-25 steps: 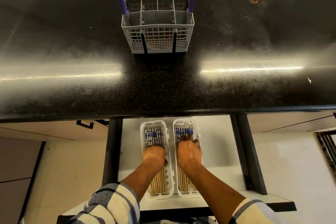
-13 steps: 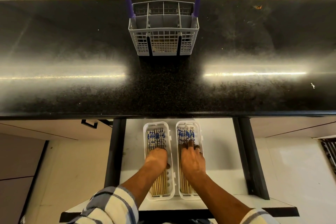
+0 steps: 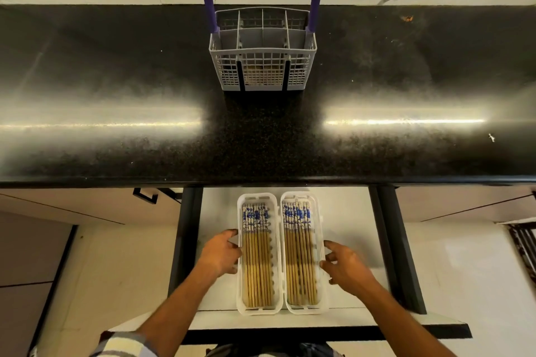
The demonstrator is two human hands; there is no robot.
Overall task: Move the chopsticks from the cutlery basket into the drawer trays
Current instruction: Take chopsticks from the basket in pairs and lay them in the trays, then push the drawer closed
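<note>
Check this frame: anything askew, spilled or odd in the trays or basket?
Nothing stands out. Chopsticks lie straight in the left tray and right tray, patterned ends together. The cutlery basket stands upright, with no chopsticks showing.

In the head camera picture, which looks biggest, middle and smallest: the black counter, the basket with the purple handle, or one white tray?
1. Black counter, by far the biggest.
2. Cutlery basket and left tray: they look about alike, and the tray sits nearer the camera, so I won't rank them.
</note>
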